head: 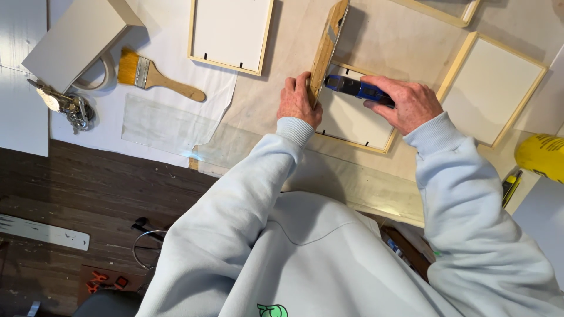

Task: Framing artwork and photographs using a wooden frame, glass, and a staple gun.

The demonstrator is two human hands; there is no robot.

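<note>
Left hand (298,101) clamps wooden straightedge (326,46) on frame back (352,117), mid worktop (399,41). Right hand (405,103) wraps blue cutter (357,89), tip against the straightedge. Risk: straightedge slips under light pressure and the blade wanders or nicks the left fingers. Yellow container (541,155) at right edge, dark print. Grey box (76,38) top left, plain.
</note>
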